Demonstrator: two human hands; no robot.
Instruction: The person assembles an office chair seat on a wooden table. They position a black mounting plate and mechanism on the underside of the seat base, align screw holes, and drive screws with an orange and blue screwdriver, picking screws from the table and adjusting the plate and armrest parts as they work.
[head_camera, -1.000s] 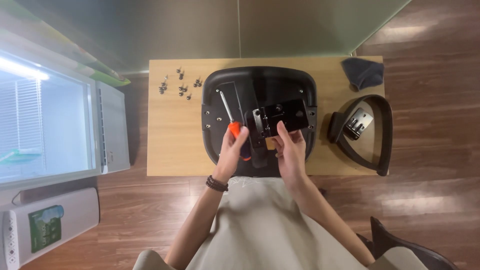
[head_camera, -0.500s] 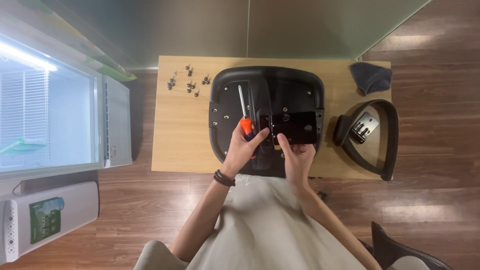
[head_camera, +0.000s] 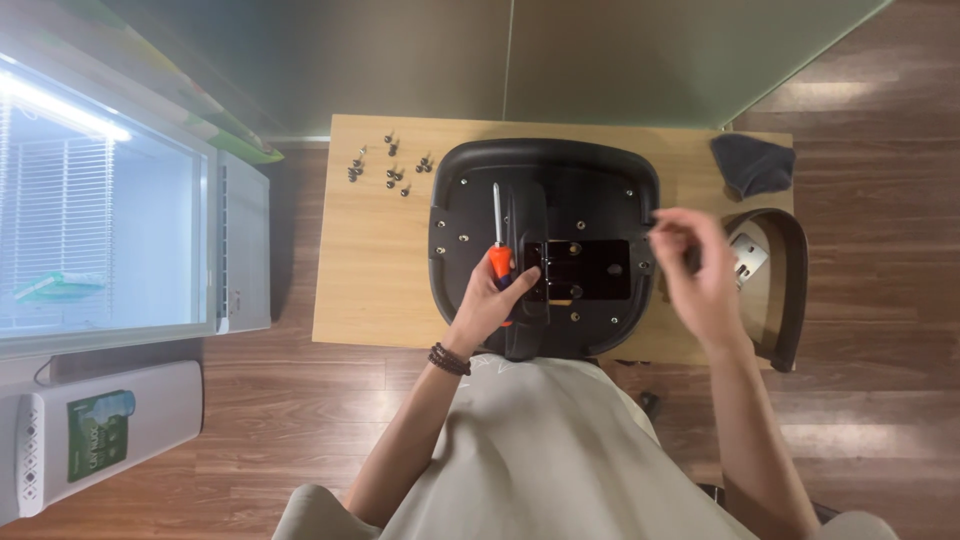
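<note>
A black chair seat (head_camera: 560, 175) lies upside down on a small wooden table (head_camera: 370, 280), with a dark metal plate (head_camera: 590, 270) set in its middle. My left hand (head_camera: 490, 305) grips an orange-handled screwdriver (head_camera: 499, 258) whose shaft points away from me across the seat's left half. My right hand (head_camera: 700, 275) hovers off the seat's right edge with its fingers curled together. Whether something small sits between those fingertips is too fine to see.
Several loose screws (head_camera: 388, 168) lie at the table's far left. A dark cloth (head_camera: 752, 165) sits at the far right corner, with a curved black chair part (head_camera: 787, 300) and a silvery piece (head_camera: 746, 256) below it. White cabinets (head_camera: 110, 240) stand to the left on the wooden floor.
My right hand has left the metal plate and moved right, past the seat's edge. My left hand stays on the screwdriver at the plate's left side.
</note>
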